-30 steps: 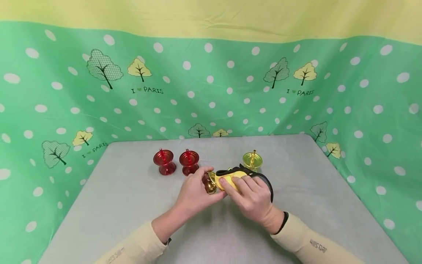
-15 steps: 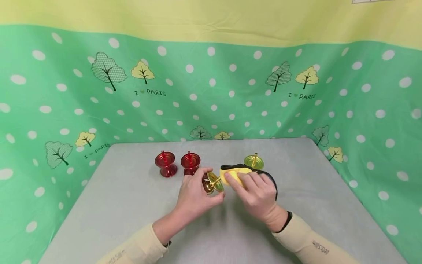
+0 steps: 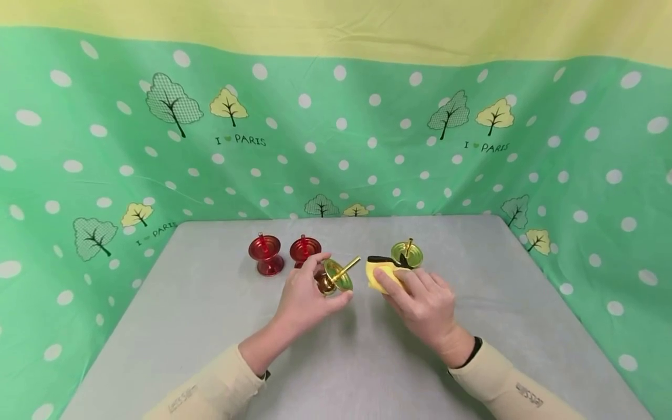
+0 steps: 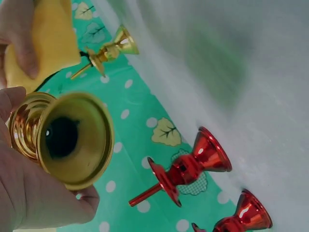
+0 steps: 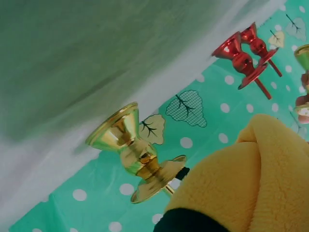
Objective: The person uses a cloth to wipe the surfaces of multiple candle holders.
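My left hand [image 3: 304, 296] grips a shiny gold candle holder [image 3: 338, 275], tilted so its thin spike points up and to the right. In the left wrist view its hollow base [image 4: 79, 140] faces the camera, with fingers and thumb around the dish end. A folded yellow cloth [image 3: 382, 275] with a black edge is pinched in my right hand [image 3: 424, 301], a short gap right of the spike. Close up in the right wrist view, the cloth [image 5: 241, 179] looks fluffy and hides the fingers.
Two red candle holders [image 3: 265, 255] [image 3: 304, 249] stand upright at the back left of the grey table [image 3: 210, 326]. Another gold candle holder [image 3: 408, 254] stands behind my right hand. A green dotted curtain [image 3: 336, 146] hangs around the table's back and sides.
The yellow cloth has come off the gold candle holder's spike and moved right with my right hand. The left hand still holds the candle holder, now slightly higher, with its spike bare.
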The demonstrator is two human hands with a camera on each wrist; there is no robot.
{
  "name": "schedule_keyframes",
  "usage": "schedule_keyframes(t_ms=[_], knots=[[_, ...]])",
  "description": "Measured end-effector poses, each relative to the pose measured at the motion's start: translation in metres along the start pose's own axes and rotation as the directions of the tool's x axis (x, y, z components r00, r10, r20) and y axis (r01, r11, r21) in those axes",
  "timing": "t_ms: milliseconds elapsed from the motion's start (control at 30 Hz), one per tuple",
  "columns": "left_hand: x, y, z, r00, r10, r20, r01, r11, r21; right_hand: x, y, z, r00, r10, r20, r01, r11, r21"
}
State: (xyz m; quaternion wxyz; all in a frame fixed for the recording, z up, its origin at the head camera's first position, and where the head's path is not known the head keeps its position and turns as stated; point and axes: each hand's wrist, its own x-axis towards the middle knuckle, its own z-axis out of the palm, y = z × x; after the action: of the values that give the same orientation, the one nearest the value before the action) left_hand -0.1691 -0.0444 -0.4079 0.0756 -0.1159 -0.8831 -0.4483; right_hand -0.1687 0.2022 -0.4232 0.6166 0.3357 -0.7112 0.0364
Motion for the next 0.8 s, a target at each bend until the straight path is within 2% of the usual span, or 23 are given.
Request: schedule_keyframes(t_ms=[133,233,300,367,433,500,567,633,667,733,800], knots=[[0.001,-0.003,0.004,0.996,0.090,-0.029,-0.087,0.993,0.084,0.010,-0.005,-0.002,0.999,-0.048,-0.026,0.049,0.999,0.015],[0.001,-0.004,0.008,0.976,0.212,-0.048,-0.199,0.962,0.189,0.018,-0.012,0.000,0.995,-0.090,-0.038,0.091,0.996,0.023],[0.000,-0.003,0.012,0.949,0.309,-0.061,-0.280,0.917,0.282,0.021,-0.016,0.002,0.993,-0.108,-0.038,0.109,0.994,0.019],[0.001,-0.003,0.016,0.911,0.404,-0.079,-0.347,0.858,0.380,0.024,-0.021,0.005,0.993,-0.110,-0.028,0.111,0.994,0.010],[0.001,-0.003,0.019,0.870,0.481,-0.106,-0.387,0.800,0.458,0.025,-0.025,0.008,0.995,-0.102,-0.011,0.102,0.995,-0.007],[0.001,-0.004,0.023,0.836,0.530,-0.143,-0.402,0.768,0.499,0.026,-0.027,0.010,0.996,-0.085,0.006,0.085,0.996,-0.028],[0.000,-0.005,0.025,0.814,0.554,-0.177,-0.401,0.754,0.520,0.026,-0.028,0.013,0.998,-0.069,0.010,0.070,0.996,-0.053],[0.000,-0.006,0.025,0.810,0.550,-0.201,-0.388,0.761,0.519,0.027,-0.026,0.014,0.998,-0.056,0.002,0.056,0.996,-0.069],[0.000,-0.006,0.025,0.816,0.541,-0.202,-0.379,0.766,0.519,0.027,-0.024,0.014,0.999,-0.049,-0.003,0.049,0.996,-0.077],[-0.001,-0.008,0.023,0.837,0.514,-0.190,-0.360,0.778,0.515,0.026,-0.019,0.014,0.999,-0.038,-0.007,0.038,0.995,-0.093],[-0.002,-0.010,0.021,0.871,0.463,-0.165,-0.331,0.801,0.499,0.022,-0.015,0.012,1.000,-0.023,0.000,0.023,0.995,-0.101]])
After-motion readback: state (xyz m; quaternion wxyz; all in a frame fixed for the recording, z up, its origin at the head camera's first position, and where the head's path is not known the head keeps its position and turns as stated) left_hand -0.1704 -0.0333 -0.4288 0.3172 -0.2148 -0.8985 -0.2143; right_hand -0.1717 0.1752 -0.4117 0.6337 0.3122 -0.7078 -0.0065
